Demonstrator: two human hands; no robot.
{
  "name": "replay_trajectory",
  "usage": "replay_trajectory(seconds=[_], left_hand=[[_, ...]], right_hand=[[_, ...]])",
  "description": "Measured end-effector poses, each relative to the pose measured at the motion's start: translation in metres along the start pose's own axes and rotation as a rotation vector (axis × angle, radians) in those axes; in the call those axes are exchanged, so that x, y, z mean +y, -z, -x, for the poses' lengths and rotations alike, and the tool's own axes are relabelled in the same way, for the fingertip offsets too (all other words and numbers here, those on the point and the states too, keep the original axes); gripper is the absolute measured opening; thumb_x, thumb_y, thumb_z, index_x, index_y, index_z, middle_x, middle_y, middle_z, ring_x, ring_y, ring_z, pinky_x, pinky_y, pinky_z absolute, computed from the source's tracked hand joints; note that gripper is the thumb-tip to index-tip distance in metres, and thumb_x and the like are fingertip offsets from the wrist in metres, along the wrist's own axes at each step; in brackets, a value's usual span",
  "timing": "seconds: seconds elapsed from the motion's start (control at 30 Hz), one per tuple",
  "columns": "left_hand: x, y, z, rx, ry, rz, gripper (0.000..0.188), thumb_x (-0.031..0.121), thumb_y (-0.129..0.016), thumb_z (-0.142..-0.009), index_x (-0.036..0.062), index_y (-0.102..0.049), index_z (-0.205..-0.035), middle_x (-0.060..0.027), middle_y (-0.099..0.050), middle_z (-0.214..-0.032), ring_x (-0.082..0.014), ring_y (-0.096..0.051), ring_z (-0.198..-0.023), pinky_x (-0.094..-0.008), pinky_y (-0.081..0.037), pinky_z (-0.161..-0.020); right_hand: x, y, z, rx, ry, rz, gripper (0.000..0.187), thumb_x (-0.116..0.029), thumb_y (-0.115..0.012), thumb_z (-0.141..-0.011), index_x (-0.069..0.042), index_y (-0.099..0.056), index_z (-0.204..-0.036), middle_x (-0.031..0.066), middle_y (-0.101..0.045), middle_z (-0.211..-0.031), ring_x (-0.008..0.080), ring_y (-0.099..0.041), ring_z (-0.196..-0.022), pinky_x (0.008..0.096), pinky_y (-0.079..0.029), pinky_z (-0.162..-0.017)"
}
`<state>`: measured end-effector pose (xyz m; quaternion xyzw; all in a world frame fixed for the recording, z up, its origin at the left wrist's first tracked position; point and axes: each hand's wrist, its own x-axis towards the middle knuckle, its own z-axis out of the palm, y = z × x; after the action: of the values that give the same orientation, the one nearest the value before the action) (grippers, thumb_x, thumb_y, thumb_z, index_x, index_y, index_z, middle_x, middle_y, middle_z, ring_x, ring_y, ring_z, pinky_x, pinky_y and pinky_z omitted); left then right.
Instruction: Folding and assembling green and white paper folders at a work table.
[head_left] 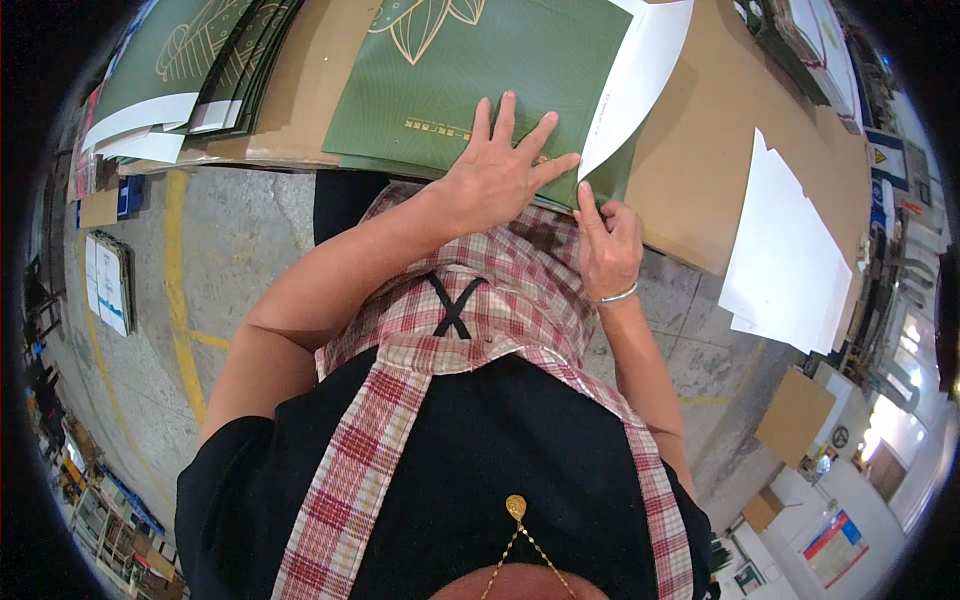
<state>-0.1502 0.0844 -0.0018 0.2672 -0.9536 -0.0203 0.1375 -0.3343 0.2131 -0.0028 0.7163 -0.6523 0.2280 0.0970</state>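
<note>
Fingers of left hand (497,172) lie spread flat on green sheet (470,70); right hand (607,245) pinches its corner.

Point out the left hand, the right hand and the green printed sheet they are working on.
left hand (497,172): head view, on the back of the hand, pressed flat.
right hand (607,245): head view, on the knuckles.
green printed sheet (470,60): head view, on its bare green face above the fingers.

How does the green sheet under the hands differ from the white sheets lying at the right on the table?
The green sheet carries a gold leaf print; the white sheets look plain. The left hand presses the green sheet flat and the right hand touches its edge; nobody touches the white sheets. Both lie on the brown table.
</note>
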Motion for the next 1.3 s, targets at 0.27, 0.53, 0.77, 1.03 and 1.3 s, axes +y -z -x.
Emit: replay_trajectory(seconds=[0.27, 0.53, 0.77, 1.03, 1.3], left_hand=[[0.030, 0.018, -0.017, -0.120, 0.147, 0.129, 0.071, 0.048, -0.055, -0.093, 0.0003, -0.045, -0.144, -0.0267, -0.039, -0.147, -0.0423, -0.035, -0.138, -0.0565, -0.024, -0.115], [0.029, 0.000, -0.009, -0.022, 0.195, 0.071, 0.075, 0.049, -0.054, -0.095, -0.0049, -0.040, -0.146, -0.0258, -0.037, -0.147, -0.0387, -0.032, -0.141, -0.0535, -0.022, -0.117], [0.032, 0.003, -0.009, -0.053, 0.258, 0.105, 0.078, 0.050, -0.054, -0.093, 0.0011, -0.036, -0.151, -0.0239, -0.023, -0.160, -0.0450, -0.019, -0.147, -0.0651, -0.013, -0.116], [0.033, 0.004, -0.008, -0.078, 0.250, 0.121, 0.078, 0.050, -0.053, -0.093, 0.0019, -0.035, -0.152, -0.0215, -0.023, -0.161, -0.0458, -0.018, -0.148, -0.0669, -0.011, -0.116], [0.033, 0.003, -0.008, -0.058, 0.245, 0.149, 0.077, 0.049, -0.054, -0.093, 0.0021, -0.036, -0.151, -0.0213, -0.023, -0.161, -0.0459, -0.019, -0.147, -0.0674, -0.012, -0.115]], right_hand=[[0.000, 0.006, -0.006, -0.058, 0.022, -0.019, 0.045, -0.011, -0.075, -0.083, -0.015, -0.069, -0.127, 0.0109, -0.056, -0.095, 0.0281, -0.060, -0.082, 0.0385, -0.053, -0.070], [0.007, 0.014, -0.064, 0.046, -0.040, -0.242, 0.058, -0.010, -0.059, -0.091, 0.000, -0.045, -0.146, 0.0256, -0.050, -0.134, 0.0423, -0.050, -0.124, 0.0471, -0.042, -0.105], [0.042, -0.035, -0.080, -0.129, -0.041, -0.267, 0.071, -0.021, -0.043, -0.100, 0.006, -0.009, -0.156, 0.0319, -0.012, -0.161, 0.0470, -0.017, -0.149, 0.0501, -0.018, -0.122], [0.043, -0.042, -0.081, -0.207, -0.048, -0.133, 0.065, -0.026, -0.038, -0.103, 0.004, -0.015, -0.156, 0.0273, -0.011, -0.163, 0.0458, -0.014, -0.150, 0.0496, -0.016, -0.123], [0.043, -0.041, -0.084, -0.293, -0.081, -0.088, 0.064, -0.027, -0.036, -0.103, 0.004, -0.016, -0.156, 0.0251, -0.014, -0.163, 0.0398, -0.015, -0.151, 0.0470, -0.016, -0.123]])
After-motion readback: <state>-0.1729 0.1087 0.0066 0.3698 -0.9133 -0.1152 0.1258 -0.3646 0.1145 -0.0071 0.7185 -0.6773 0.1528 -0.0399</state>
